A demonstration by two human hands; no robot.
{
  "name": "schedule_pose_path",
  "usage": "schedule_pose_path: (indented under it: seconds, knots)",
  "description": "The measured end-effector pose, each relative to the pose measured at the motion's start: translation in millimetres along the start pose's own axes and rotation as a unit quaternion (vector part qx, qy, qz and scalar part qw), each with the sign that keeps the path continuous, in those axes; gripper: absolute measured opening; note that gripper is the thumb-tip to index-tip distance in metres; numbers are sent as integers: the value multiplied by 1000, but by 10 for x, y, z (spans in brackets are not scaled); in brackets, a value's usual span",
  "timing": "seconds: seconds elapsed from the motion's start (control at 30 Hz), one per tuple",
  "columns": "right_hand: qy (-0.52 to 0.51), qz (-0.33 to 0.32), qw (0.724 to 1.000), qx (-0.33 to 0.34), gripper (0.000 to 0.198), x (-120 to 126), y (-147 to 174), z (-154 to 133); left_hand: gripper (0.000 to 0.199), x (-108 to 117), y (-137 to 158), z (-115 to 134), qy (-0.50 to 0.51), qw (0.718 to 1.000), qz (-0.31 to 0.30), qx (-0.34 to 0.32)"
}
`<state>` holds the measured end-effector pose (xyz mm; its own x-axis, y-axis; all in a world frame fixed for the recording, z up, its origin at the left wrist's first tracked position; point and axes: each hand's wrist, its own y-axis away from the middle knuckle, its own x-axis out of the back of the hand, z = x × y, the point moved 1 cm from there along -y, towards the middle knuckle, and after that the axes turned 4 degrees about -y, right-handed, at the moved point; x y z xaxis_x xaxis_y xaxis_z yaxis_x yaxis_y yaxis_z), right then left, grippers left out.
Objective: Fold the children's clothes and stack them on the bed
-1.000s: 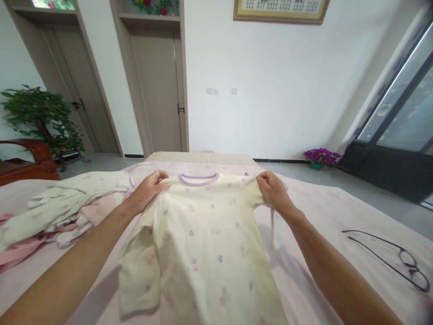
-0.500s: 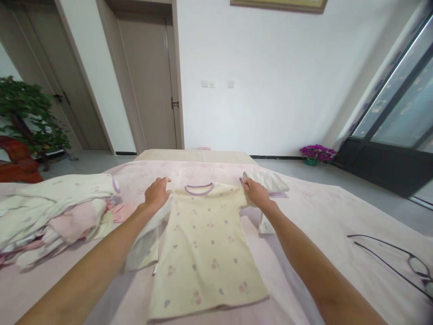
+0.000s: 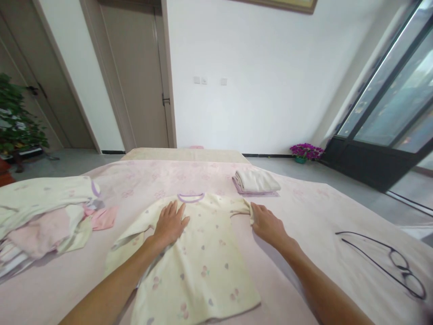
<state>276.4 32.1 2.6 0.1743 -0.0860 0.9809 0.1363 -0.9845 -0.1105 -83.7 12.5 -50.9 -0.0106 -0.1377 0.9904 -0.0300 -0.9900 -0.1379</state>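
A pale yellow child's shirt (image 3: pixel 203 253) with a small cherry and heart print and a purple neckline lies spread in front of me. My left hand (image 3: pixel 170 224) rests flat on its left shoulder, fingers apart, palm down. At the other side my right hand (image 3: pixel 269 223) pinches the end of the right sleeve, which is drawn out sideways. The left sleeve reaches out beyond my left hand, partly behind my forearm. Just past the right sleeve sits a folded stack of cloth (image 3: pixel 257 182), white over purple.
Rumpled clothes (image 3: pixel 43 216) are heaped at the left on the pink bedsheet (image 3: pixel 297 271). Eyeglasses (image 3: pixel 395 262) lie unfolded at the right. Beyond the bed stand a pot of purple flowers (image 3: pixel 306 152), a wooden door (image 3: pixel 135 72) and a green plant (image 3: pixel 16 122).
The shirt has come down flat onto the bed. My left hand has moved from the shoulder edge onto the fabric and opened; my right hand has pulled the right sleeve outward.
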Motion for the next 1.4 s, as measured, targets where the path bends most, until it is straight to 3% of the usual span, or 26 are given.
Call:
schedule_pose_path:
  seconds: [0.07,0.13,0.17,0.27,0.33,0.47,0.57,0.7,0.73,0.8,0.87,0.9,1.0,1.23,1.3,1.4]
  knots:
    - [-37,4,999,-40,56,0,-93,160,62,-8,-9,-13,-5,1000,0,-1]
    - [-144,2,985,-93,44,15,-245,322,62,-26,-14,-24,-7,1000,5,-2]
    - [-228,3,965,-127,39,29,-328,398,62,-38,-15,-29,-7,1000,8,-3]
    - [-440,12,872,-213,40,89,-536,595,62,-72,-14,-40,-8,1000,13,-7]
    - [-476,14,843,-248,41,136,-614,698,62,-87,-13,-48,-12,1000,13,-10]
    - [-484,-19,826,-287,49,168,-625,843,62,-101,-12,-59,-27,999,18,-16]
    - [-471,-43,850,-234,62,107,-564,894,62,-103,-9,-60,-31,999,22,-17]
    - [-343,-53,937,-48,92,-44,-465,873,61,-96,0,-55,-39,999,29,-20]
    - [-296,-40,954,-16,90,-76,-445,856,60,-94,2,-53,-40,999,30,-20]
    - [-214,-1,977,5,63,-114,-418,822,60,-91,3,-49,-40,999,30,-19]
    - [-182,39,982,-41,29,-121,-409,811,60,-88,3,-47,-38,999,28,-16]
    - [-182,55,979,-79,24,-115,-408,821,59,-86,2,-47,-38,999,27,-15]
    - [-197,91,961,-172,33,-86,-405,917,59,-76,3,-46,-34,999,27,-12]
    - [-152,119,946,-261,37,-4,-329,1148,58,-52,5,-40,-18,999,31,-11]
    - [-129,146,952,-235,40,29,-316,1021,58,-49,4,-37,-15,999,27,-10]
    - [-108,138,980,-89,42,7,-298,560,59,-44,5,-32,-18,999,25,-11]
